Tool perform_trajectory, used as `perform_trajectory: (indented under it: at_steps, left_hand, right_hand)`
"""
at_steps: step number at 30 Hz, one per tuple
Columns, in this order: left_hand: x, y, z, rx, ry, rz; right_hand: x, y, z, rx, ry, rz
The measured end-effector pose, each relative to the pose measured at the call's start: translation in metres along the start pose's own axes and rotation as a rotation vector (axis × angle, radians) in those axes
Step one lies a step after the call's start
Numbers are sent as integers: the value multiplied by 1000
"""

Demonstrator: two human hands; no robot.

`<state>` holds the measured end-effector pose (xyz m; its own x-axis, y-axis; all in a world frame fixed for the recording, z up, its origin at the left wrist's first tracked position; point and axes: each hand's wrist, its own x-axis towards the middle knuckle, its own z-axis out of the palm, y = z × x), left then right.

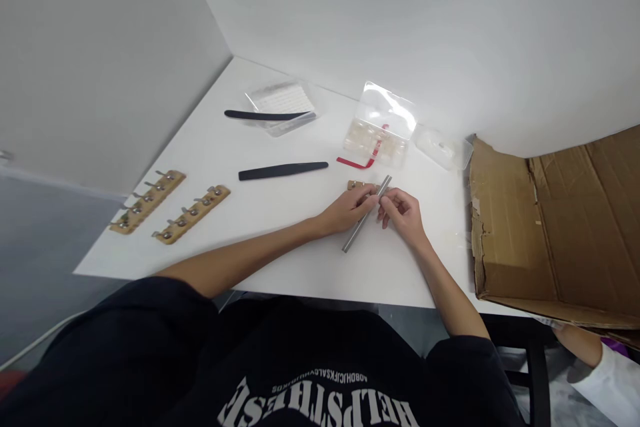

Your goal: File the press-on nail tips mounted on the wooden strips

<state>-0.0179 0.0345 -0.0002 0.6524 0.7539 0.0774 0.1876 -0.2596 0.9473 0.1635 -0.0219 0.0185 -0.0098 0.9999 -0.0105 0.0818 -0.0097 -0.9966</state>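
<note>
A long, narrow grey bar [361,221] with lengthwise grooves slants across the front of my body. My left hand [347,209] grips it near its upper end, fingers closed round it. Beside that end, my right hand [404,213] has thumb and fingers brought together; anything between them is too small to make out. Just behind the hands lies a short wooden strip with metal fittings [354,184], partly hidden by my fingers. A red bent strip [371,161] lies farther back, against an open clear case [350,137] of pale, small pieces.
To the left are two wooden strips with metal hooks [150,203] [193,215]. Black flat files [283,171] [260,115] lie mid-table, one across a clear packet [285,99]. A cardboard box [510,227] stands right, near another person's arm [580,343]. Walls border the white table [280,267].
</note>
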Motion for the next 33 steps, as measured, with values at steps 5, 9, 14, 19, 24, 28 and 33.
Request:
perform_trajectory:
  at_steps: [5,9,14,19,24,28,33]
  left_hand:
    - [-2,2,2,5,-36,-23]
    - [-2,3,1,11,-32,-43]
    - [-1,1,0,23,-10,-20]
    - [0,5,-1,61,17,-13]
    - [1,9,-2,33,13,-11]
    - [0,7,-2,14,13,-4]
    - [1,6,-2,16,24,-14]
  right_hand:
    - [-2,-1,0,-45,57,25]
    - [-1,0,2,-33,71,16]
    - [-1,1,3,-28,95,0]
    - [-4,-1,6,-66,185,-78]
    - [-7,-3,7,-37,205,-138]
    - [-4,-1,5,32,182,-91]
    - [0,3,3,140,136,18]
